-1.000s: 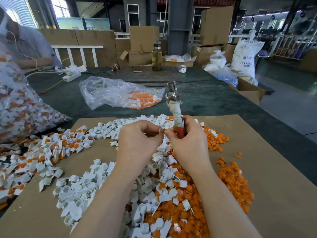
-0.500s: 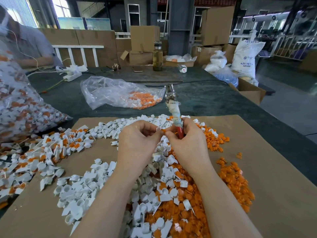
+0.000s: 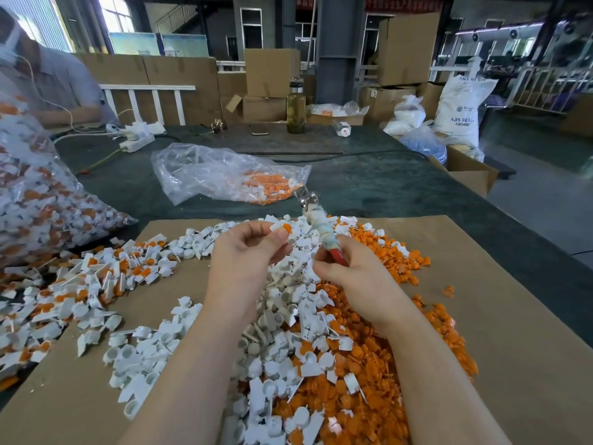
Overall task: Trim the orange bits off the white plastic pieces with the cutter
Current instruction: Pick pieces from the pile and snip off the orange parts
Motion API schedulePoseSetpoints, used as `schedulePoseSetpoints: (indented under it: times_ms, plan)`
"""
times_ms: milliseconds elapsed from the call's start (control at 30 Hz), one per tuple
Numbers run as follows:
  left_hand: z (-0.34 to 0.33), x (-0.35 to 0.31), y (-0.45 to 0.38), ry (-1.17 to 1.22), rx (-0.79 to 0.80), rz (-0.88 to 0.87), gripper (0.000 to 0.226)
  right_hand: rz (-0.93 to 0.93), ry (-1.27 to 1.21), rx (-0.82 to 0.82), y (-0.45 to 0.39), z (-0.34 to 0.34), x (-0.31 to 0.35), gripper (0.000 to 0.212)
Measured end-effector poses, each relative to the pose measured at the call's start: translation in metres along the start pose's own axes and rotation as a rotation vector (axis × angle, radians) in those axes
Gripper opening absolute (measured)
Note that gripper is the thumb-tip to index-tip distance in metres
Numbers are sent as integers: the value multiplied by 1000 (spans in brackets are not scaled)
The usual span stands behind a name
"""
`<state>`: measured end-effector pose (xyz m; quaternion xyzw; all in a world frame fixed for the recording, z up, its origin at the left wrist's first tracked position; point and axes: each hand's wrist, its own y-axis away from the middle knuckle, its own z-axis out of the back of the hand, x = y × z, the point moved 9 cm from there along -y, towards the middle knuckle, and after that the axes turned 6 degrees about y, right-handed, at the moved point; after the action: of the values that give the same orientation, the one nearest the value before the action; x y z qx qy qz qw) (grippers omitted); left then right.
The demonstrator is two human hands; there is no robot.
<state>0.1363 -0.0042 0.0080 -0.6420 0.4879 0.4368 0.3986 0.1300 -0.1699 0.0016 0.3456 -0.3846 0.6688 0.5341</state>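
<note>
1. The cutter [image 3: 316,224] stands nearly upright above the heap, its long axis running from the red handle at the bottom, up through a grubby cloth-wrapped shank, to the metal head at the top; the head leans slightly away from the person and to the left.
2. The right hand [image 3: 348,268] is clenched round the cutter's red handle, fingers curled about it.
3. The left hand [image 3: 248,252] pinches 1 white plastic piece [image 3: 279,227] between thumb and fingertips, with its orange bit [image 3: 287,228] pointing right, toward the cutter shank.
4. The piece is held just left of the shank, apart from the metal head above.
5. Below the hands, white trimmed pieces [image 3: 282,316] and loose orange offcuts [image 3: 378,358] lie heaped on a brown cardboard sheet [image 3: 513,348].
6. Untrimmed pieces [image 3: 106,277] spread to the left.
7. A clear bag [image 3: 224,175] with orange scraps lies beyond on the dark table.
8. Compared with 0.5 s ago, the hands have drawn apart: they were then pressed together at the cutter, and the left hand now sits higher and further left, showing the piece.
</note>
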Motion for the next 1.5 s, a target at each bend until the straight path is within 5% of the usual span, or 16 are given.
schedulePoseSetpoints:
  times_ms: [333, 700, 1133, 1500]
  plan:
    - [-6, -2, 5, -271, -28, -66, 13, 141, 26, -325, 0, 10, 15, 11]
    - [-12, -4, 9, -330, -37, -94, 11, 156, 71, -328, -2, 7, 16, 19]
    - [10, -5, -7, 98, -8, -29, 11, -9, 84, 147, 4, -11, -2, 25]
    - [9, -11, -6, 100, 37, -63, 15, 54, 218, 200, 7, -20, 9, 26]
